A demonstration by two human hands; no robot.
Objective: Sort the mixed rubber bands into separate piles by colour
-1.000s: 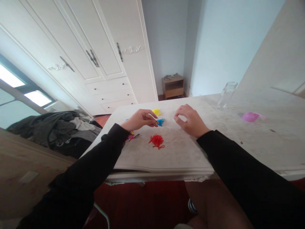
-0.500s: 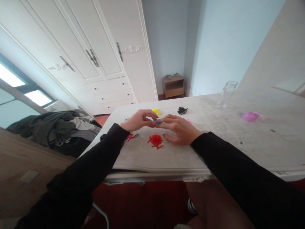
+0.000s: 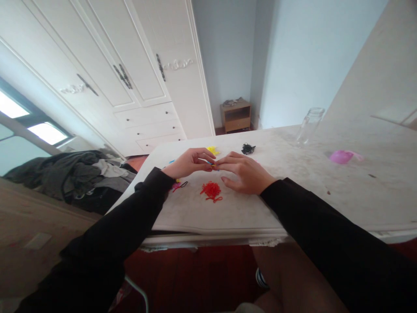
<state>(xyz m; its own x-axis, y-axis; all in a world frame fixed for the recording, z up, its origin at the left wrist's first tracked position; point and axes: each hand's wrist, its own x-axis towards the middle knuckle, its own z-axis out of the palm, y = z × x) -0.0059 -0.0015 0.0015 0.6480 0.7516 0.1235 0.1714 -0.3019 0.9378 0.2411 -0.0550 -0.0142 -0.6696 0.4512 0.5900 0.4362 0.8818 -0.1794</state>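
1. So there are two bare hands at this white table (image 3: 254, 213), and I'm using the one red pile (image 3: 211, 189) as my landmark. It's a tangle of little loops, too many to count from here, with one looser red loop sticking out on the near side.
2. Left hand (image 3: 192, 164): just past the red pile and a bit left. Thumb and fingertips look pinched on one tiny colourful bit (image 3: 213, 165), which sits straight beyond the red pile. Too small to tell exactly what it is.
3. Right hand (image 3: 245, 174): right of the red pile, fingers stretched out to meet the left fingertips at that bit, thumb spread away. Can't tell if it's gripping anything.
4. Other piles: one yellow pile (image 3: 213, 150) farther back beyond the red, one black pile (image 3: 248, 148) back and right, and one mixed-colour cluster (image 3: 177, 186) to the left, with one black loop (image 3: 184, 184) beside it.
5. Well off to the red pile's right: one clear glass bottle (image 3: 309, 127) and one pink rounded thing (image 3: 341, 157).
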